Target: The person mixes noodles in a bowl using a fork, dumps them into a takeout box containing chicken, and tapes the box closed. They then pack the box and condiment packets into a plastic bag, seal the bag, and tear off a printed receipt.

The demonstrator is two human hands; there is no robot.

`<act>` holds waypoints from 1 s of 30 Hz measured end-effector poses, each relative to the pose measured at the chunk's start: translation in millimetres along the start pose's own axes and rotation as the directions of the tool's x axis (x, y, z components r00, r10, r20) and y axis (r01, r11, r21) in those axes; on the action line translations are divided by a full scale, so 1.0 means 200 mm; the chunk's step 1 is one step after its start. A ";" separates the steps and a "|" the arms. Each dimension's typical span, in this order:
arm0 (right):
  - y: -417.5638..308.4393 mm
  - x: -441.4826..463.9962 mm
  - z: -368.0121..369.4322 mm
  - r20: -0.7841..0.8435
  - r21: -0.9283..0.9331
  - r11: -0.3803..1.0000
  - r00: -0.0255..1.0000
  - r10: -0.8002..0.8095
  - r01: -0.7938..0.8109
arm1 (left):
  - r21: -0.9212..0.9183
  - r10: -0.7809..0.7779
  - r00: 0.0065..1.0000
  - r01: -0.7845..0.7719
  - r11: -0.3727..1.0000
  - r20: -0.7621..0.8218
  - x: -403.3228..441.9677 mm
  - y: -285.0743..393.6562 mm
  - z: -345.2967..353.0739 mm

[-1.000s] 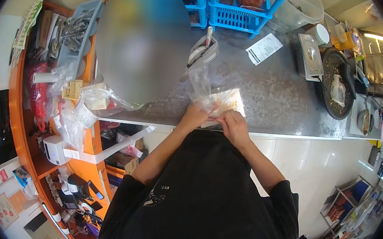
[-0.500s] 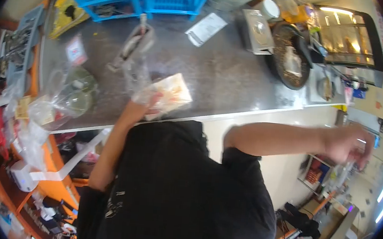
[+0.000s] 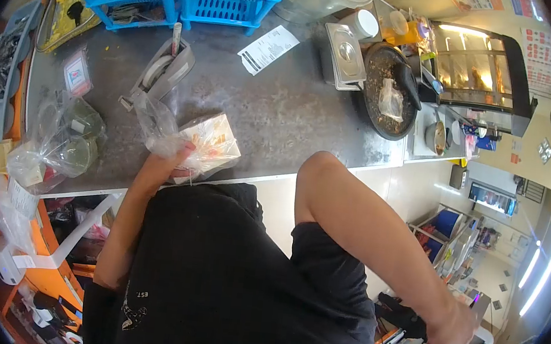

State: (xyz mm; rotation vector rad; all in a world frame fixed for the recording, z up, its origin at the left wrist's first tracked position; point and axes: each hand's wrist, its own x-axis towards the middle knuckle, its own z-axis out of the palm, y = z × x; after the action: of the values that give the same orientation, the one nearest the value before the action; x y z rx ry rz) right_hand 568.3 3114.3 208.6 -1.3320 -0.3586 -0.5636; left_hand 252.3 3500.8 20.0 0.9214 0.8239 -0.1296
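Observation:
My left hand [image 3: 174,160] grips a white box [image 3: 210,144] wrapped in a clear plastic bag [image 3: 154,124], at the front edge of the counter. The bag's loose top trails up and left from the box, close to a grey tape dispenser [image 3: 160,71] with a pen standing in it. My right hand [image 3: 452,332] is stretched far out to the lower right, away from the counter. Its fingers are curled in, and I cannot see whether anything is in them.
Blue plastic baskets [image 3: 221,7] stand at the back of the counter [image 3: 261,117]. Near them lie a printed receipt [image 3: 268,50], a lidded steel container [image 3: 345,58] and a dark round pan [image 3: 368,105]. Bagged clear round containers [image 3: 79,146] sit at left. A lit display cabinet [image 3: 480,76] stands at right.
My right hand has swung down and slightly inward, its fingers more curled. My left hand keeps the bagged box at the edge. The whole view has shifted with my head.

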 end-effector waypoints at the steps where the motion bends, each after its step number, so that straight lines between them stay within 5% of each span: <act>1: 0.13 -0.01 -0.01 0.027 -0.082 0.995 0.997 0.068 -0.065 | -0.009 0.000 1.000 0.000 1.000 -0.007 0.00 0.00 0.00; 4: 0.54 -0.04 -0.05 0.155 -0.487 0.853 0.943 0.294 -0.186 | -0.009 -0.018 1.000 0.017 1.000 -0.005 0.02 -0.01 -0.01; 6: 0.69 -0.06 -0.10 0.260 -0.822 0.570 0.887 0.382 -0.004 | -0.077 0.003 1.000 -0.001 0.997 0.028 -0.01 -0.04 -0.02; 7: 0.66 -0.07 -0.06 0.327 -0.844 0.527 0.874 0.360 0.099 | -0.122 0.040 0.999 -0.037 0.992 0.029 0.00 -0.03 -0.03; 10: 0.15 -0.16 0.37 0.617 -0.491 0.867 0.737 0.275 0.088 | -0.104 0.006 1.000 -0.003 0.995 0.026 0.04 -0.05 -0.01; 13: -0.34 -0.20 0.81 0.968 0.045 0.991 0.251 -0.011 -0.128 | -0.109 -0.009 1.000 0.011 0.994 0.016 0.02 -0.01 0.00; 15: -0.41 -0.28 1.02 0.985 0.142 0.943 -0.056 -0.166 -0.302 | -0.122 0.017 0.999 -0.013 0.992 0.030 0.02 -0.04 -0.01; 18: -0.29 -0.51 1.20 0.964 0.033 0.911 -0.229 -0.138 -0.410 | -0.158 0.032 0.998 -0.024 0.987 0.045 0.05 -0.09 -0.04; 21: -0.02 -0.91 1.25 0.974 -0.100 0.963 -0.222 0.044 -0.250 | -0.187 0.020 0.999 -0.014 0.982 0.032 0.04 -0.08 -0.02; 23: 0.18 -1.20 1.17 0.997 0.013 0.999 -0.071 -0.011 0.035 | -0.182 -0.009 0.999 0.018 0.983 0.050 0.05 -0.07 -0.03; 26: 0.32 -1.35 1.00 0.991 -0.120 0.990 -0.061 0.115 -0.076 | -0.201 0.065 0.997 -0.057 0.978 0.035 0.02 -0.06 -0.02; 30: 0.33 -1.44 0.94 0.939 -0.310 0.933 0.093 0.330 -0.181 | -0.208 0.084 0.996 -0.073 0.975 0.042 0.01 -0.06 -0.01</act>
State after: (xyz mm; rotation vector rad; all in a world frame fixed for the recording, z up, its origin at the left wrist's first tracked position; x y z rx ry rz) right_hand 385.2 3357.6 37.5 -1.6951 -1.1864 0.8011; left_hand 246.7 3495.7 9.1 0.7511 0.7377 0.0018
